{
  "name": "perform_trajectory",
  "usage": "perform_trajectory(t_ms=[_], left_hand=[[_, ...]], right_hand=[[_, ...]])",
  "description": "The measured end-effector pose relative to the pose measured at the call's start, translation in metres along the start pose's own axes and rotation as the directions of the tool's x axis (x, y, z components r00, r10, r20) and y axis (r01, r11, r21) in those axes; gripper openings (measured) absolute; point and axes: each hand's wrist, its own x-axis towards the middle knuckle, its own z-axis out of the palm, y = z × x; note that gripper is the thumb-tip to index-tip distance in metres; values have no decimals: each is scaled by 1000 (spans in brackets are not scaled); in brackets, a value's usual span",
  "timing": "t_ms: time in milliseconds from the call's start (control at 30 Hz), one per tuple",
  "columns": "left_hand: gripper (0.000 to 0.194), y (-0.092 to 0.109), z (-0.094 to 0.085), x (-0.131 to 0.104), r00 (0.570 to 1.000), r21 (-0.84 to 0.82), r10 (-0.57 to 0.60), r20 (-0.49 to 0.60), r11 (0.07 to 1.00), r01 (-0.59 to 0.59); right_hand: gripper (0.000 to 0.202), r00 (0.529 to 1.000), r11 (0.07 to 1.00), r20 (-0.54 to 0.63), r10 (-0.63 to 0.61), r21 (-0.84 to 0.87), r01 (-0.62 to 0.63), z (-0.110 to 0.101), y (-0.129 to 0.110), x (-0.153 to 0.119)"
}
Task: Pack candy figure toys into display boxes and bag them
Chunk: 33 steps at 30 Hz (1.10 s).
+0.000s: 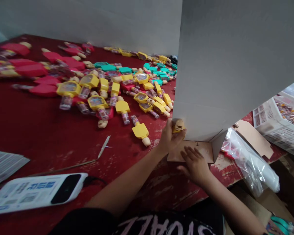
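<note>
Yellow toy (179, 126) sits within the curled fingers of your left hand (168, 137), at eleven o'clock from your right hand (196, 164), extended palm-down over the carton base (174, 153), gripping nothing. Hold lightly; steady the base with flat fingers.

White slotted crate (264, 116) at right, white printed device (36, 192) at left

The device, with a dark panel (66, 188) and a black cable (94, 180), lies on the worn red tabletop (39, 124) beside stacked pale sheets (7, 164). Opposite, clear plastic film (252, 160) overhangs the edge, near the crate of small pieces (291, 111).
</note>
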Motion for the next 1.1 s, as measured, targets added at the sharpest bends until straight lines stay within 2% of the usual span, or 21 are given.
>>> perform_trajectory(t_ms=[67, 167, 267, 333, 367, 433, 500, 533, 567, 600, 667, 767, 833, 933, 1033, 1100], left_hand=[[35, -1, 0, 1, 998, -54, -51, 31, 997, 53], [41, -1, -3, 3, 985, -165, -127, 115, 976, 144], [40, 1, -4, 3, 981, -177, -131, 146, 972, 156], [39, 2, -5, 2, 982, -154, -127, 137, 977, 148], [39, 1, -4, 1, 985, -137, -123, 123, 981, 140], [42, -1, -3, 0, 988, -105, -112, 107, 987, 123], [46, -4, -1, 0, 987, -94, -95, 128, 990, 107], [46, -4, 0, 0, 985, -90, -88, 150, 991, 102], [46, -4, 0, 0, 982, -79, -85, 171, 992, 99], [46, -4, -1, 0, 979, -57, -86, 187, 993, 99], [49, -1, -7, 0, 973, 18, -102, 206, 995, 100], [60, 4, -28, 1, 968, 184, -154, 197, 976, 118], [60, 2, -49, -1, 965, 344, -214, 150, 927, 152], [46, -9, -79, -11, 938, 618, -341, 59, 751, 234], [39, -25, -100, -31, 886, 787, -464, 5, 548, 283], [29, -29, -110, -47, 869, 835, -495, -12, 474, 281]], right_hand=[[42, 1000, 999, 18, 5, 47, -6, 2, -15, 9], [30, 994, 992, 66, 92, 85, -97, 7, -27, 18], [19, 988, 982, 30, 149, 113, -151, 5, -22, 22], [20, 986, 977, -10, 166, 134, -163, -4, -13, 24], [21, 981, 973, -57, 183, 153, -173, -12, -9, 26], [26, 941, 962, -261, 215, 223, -158, -30, -2, 32], [32, 835, 962, -516, 193, 268, -57, -48, 2, 41], [34, 786, 966, -601, 147, 256, 15, -56, 2, 47], [36, 765, 971, -639, 83, 224, 82, -62, 2, 53], [38, 777, 975, -629, 15, 183, 129, -66, 1, 58], [41, 835, 983, -548, -52, 121, 141, -66, -2, 68], [42, 899, 999, -438, 7, 48, 15, -61, -5, 75], [43, 921, 999, -387, 33, 10, -32, -61, -5, 75], [39, 918, 1000, -397, -5, 25, 16, -67, -6, 70], [37, 830, 990, -558, 2, 119, 78, -71, -14, 56], [38, 764, 973, -644, 38, 197, 118, -68, -26, 42]])
